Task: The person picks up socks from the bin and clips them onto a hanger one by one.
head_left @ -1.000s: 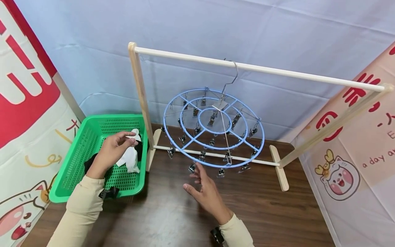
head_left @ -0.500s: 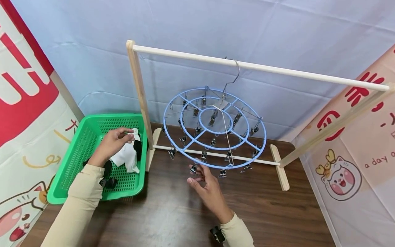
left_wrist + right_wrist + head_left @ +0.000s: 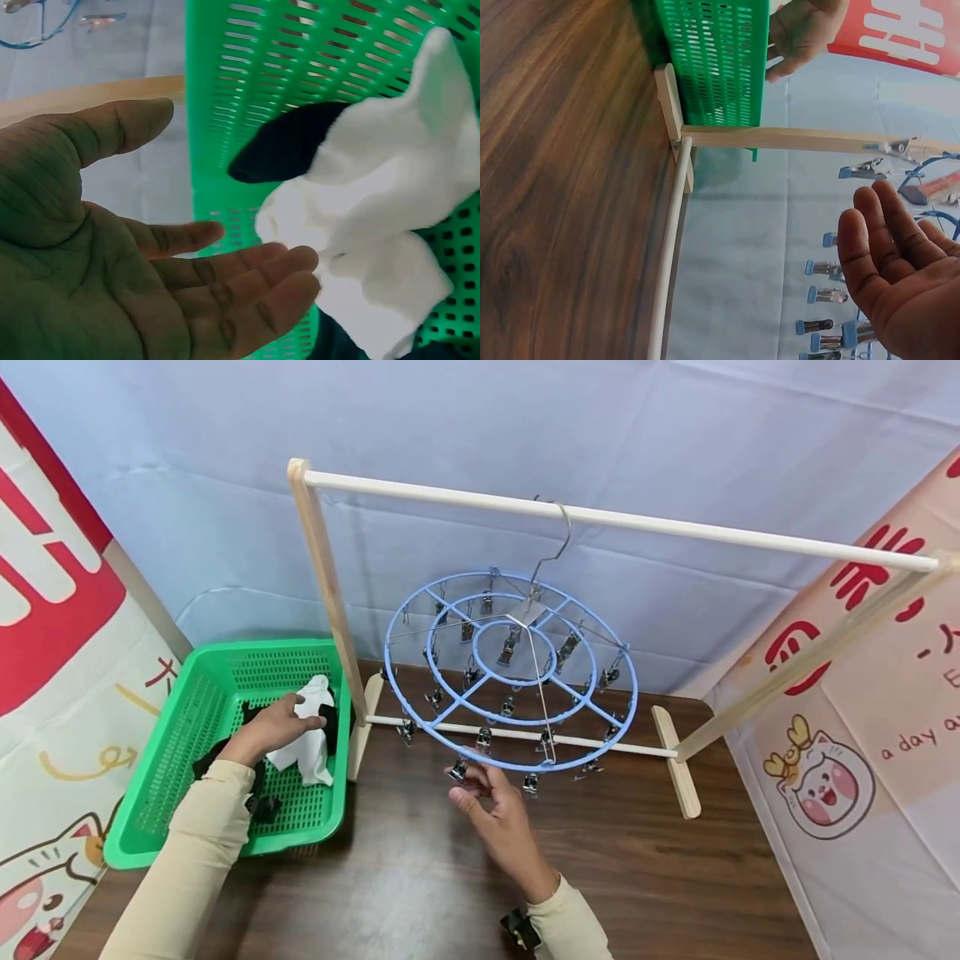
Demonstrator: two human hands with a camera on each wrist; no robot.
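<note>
My left hand [image 3: 273, 727] is over the green basket [image 3: 187, 693], fingers loosely extended and holding nothing. Its fingertips are close to a crumpled white sock-like cloth [image 3: 390, 165]; whether they touch it I cannot tell. A black cloth [image 3: 327, 727] lies beside the white one, and more dark fabric [image 3: 213, 758] is under my left wrist. My right hand [image 3: 498, 814] is at the front rim of the round blue clip hanger [image 3: 442, 739], beside a hanging metal clip [image 3: 457, 770]. In the right wrist view its fingers are spread and gently bent, with nothing gripped.
The hanger is hooked on the white bar [image 3: 637, 518] of a wooden rack, with several clips dangling below its rings. The rack's left post [image 3: 330, 577] stands right against the basket. Its right foot [image 3: 678, 768] rests on the brown table [image 3: 615, 877]. Printed cloths hang around.
My left hand has come down closer to the white cloth in the basket. My right hand has drawn nearer to the front clip of the hanger. The head view has shifted slightly.
</note>
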